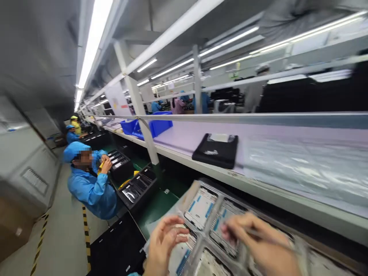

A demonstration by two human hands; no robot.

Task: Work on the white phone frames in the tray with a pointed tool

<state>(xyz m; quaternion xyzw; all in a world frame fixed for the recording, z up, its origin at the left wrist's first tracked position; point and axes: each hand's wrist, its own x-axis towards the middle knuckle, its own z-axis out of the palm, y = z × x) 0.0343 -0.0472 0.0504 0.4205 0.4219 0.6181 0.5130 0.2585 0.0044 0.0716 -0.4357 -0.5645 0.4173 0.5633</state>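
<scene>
I see both hands low in the frame, over a clear tray (pixel 201 191) that lies at the near edge of the bench, below the long shelf (pixel 258 184). The tray is a thin moulded sheet with pockets, and each pocket I can make out carries a flat white part with blue tabs (pixel 200 207).

My left hand (pixel 163 245) has its fingers curled, thumb and fingertips close together at the tray's left edge; whether it actually pinches the rim or only touches it, I cannot tell through the blur. My right hand (pixel 258 241) lies flat across the tray's right half, fingers stretched toward the left, and seems to hold a thin tool or strip; it is too smeared to name.

I judge the tray light and floppy: thin plastic like this bends when lifted from one corner, and the parts could slide out of their pockets. I would take it by two opposite rims, keeping it level. The parts look thin and easily scratched, so I would grip them by the edges only.

On the shelf a black pouch (pixel 215 150) lies beside a sheet of film (pixel 304 168); blue bins (pixel 149 126) stand farther along. To the left a person in a blue coat and cap (pixel 89 180) works at black trays (pixel 138 188).
</scene>
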